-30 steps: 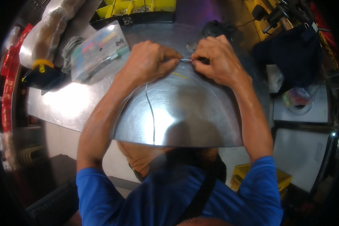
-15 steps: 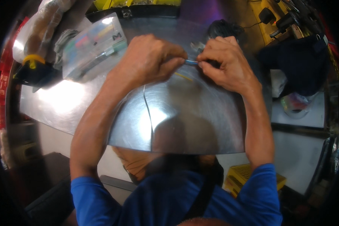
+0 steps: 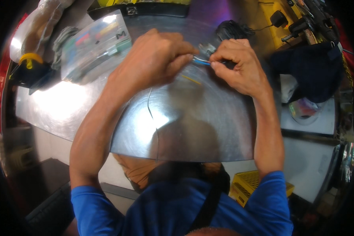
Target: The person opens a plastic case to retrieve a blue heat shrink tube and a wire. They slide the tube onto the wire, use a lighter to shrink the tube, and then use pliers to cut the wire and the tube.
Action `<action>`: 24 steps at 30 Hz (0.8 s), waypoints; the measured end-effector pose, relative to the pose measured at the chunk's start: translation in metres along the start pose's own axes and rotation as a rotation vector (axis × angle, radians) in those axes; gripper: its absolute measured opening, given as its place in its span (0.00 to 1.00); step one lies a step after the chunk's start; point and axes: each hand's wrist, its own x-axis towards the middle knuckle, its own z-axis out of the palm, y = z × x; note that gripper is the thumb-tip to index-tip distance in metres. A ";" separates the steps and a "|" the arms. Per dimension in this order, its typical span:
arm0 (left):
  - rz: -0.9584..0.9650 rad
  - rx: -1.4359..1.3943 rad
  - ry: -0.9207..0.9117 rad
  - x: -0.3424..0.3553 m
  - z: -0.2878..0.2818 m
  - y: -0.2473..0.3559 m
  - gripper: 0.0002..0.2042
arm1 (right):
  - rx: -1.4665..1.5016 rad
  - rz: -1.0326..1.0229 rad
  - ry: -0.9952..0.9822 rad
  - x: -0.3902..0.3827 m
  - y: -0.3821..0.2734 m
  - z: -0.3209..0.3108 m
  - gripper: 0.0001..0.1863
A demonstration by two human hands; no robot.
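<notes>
My left hand [image 3: 159,59] pinches the blue and white wires [image 3: 201,61] over the steel worktop [image 3: 224,133], thumb and forefinger closed on their left part. My right hand [image 3: 242,69] grips the same wires at the right, its other fingers curled. A small metal piece [image 3: 206,49], too indistinct to name, lies just beyond the wires. Below them is a short yellow strand [image 3: 191,80]. A thin grey cord [image 3: 148,105] runs down the worktop toward the near edge, its upper part hidden by my left hand.
A clear organiser case [image 3: 88,47], wrapped bundle [image 3: 37,31] and grey gloves [image 3: 63,43] lie left. A black-and-yellow parts box [image 3: 135,11] and black coil [image 3: 230,30] are at the back. Dark cloth [image 3: 310,70] and tools [image 3: 303,23] crowd the right; a yellow crate [image 3: 242,190] sits below.
My hands have drawn a little farther apart, showing more of the wires, with white and blue strands now distinguishable. The view has shifted slightly, and my left hand sits higher in it.
</notes>
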 end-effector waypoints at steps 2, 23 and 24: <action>0.065 0.120 0.096 -0.002 0.003 0.004 0.10 | 0.005 -0.004 0.007 0.001 0.001 0.002 0.06; -0.129 -0.239 0.021 0.001 0.008 0.007 0.08 | 0.116 0.069 0.028 0.000 0.001 -0.004 0.06; -0.142 -0.238 0.016 0.000 0.008 0.008 0.08 | 0.120 0.057 0.024 0.000 0.001 -0.004 0.06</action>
